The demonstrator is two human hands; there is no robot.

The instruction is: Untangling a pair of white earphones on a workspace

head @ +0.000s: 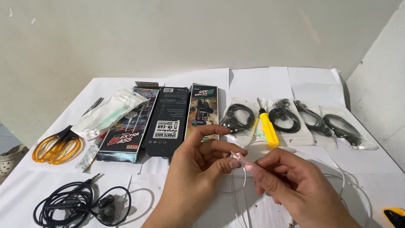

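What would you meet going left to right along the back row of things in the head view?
Orange-handled scissors → clear pouch → three earphone boxes → bagged black earphones → yellow screwdriver → three more bagged earphones.

Improvised repair or hobby bench, probably in a home: paper-covered table (295, 82) against bare plastered wall (202, 33); boxed earphones (166, 122), bagged cables (291, 120), yellow screwdriver (268, 128), orange scissors (57, 147).

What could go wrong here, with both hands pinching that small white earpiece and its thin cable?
1. The left hand and right hand pinch a tiny white earpiece; it could slip or its thin white cable could snap if pulled.
2. The loose cable loops across the table and may snag a wrist.
3. The yellow screwdriver lies close behind the hands and could get knocked.
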